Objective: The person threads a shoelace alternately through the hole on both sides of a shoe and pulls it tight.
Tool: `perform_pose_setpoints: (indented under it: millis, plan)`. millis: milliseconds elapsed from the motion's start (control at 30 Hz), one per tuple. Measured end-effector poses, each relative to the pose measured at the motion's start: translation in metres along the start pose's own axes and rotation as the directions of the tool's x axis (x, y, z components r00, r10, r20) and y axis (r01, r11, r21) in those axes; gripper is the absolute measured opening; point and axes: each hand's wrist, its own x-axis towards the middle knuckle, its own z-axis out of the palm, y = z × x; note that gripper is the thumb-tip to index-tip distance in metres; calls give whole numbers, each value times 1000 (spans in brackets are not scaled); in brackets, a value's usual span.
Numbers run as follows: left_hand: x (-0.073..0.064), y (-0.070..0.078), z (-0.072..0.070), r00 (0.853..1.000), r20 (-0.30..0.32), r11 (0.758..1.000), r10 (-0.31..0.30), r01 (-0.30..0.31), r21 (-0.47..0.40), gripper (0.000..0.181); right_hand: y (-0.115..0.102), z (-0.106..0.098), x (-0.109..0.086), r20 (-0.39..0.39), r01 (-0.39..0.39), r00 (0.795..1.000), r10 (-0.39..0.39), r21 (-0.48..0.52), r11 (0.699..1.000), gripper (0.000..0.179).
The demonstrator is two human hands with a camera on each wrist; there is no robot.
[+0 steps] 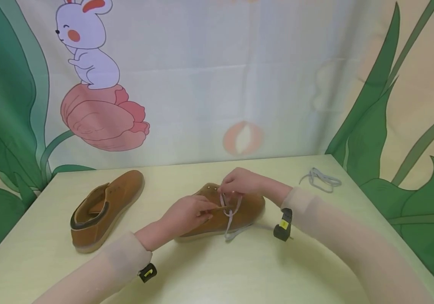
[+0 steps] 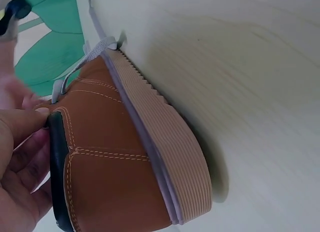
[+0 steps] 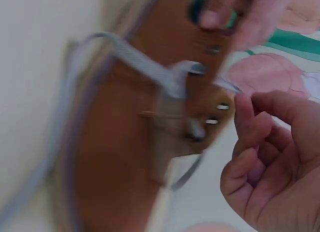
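A brown lace-up shoe (image 1: 252, 211) lies on the table with its toe to the right in the head view. My left hand (image 1: 186, 215) pinches the edge of its eyelet flap (image 3: 212, 66) between thumb and fingers. At the upper side of the shoe, my right hand (image 1: 242, 182) pinches a pale grey shoelace (image 3: 142, 66) close to its end. The right wrist view shows the lace passing through eyelets, its other stretch hanging over the side onto the table. Dark lining (image 2: 59, 167) edges the shoe's opening, beside the left fingers.
A second brown shoe (image 1: 125, 190), with no lace in it, stands at the table's left. A loosely bundled pale lace (image 1: 323, 180) lies at the back right. Behind the table (image 1: 239, 274) hangs a printed curtain (image 1: 201, 84) with a rabbit and flowers.
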Motion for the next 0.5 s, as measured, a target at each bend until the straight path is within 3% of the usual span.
perform_pose_setpoints:
  millis: [300, 400, 500]
  plan:
    - [-2, 5, 2, 998, -23, 998, 53, -52, 47, 20, -61, -48, 12, -231, -27, 970, 71, 186, 982, 27]
    - [-2, 6, 3, 998, -22, 997, 60, -59, 55, 20, -83, -55, 16, -269, -27, 960, 76, 181, 983, 25]
    - [-2, 7, 4, 998, -8, 998, 57, -56, 39, 21, -96, -48, 21, -260, -12, 965, 42, 117, 993, 24]
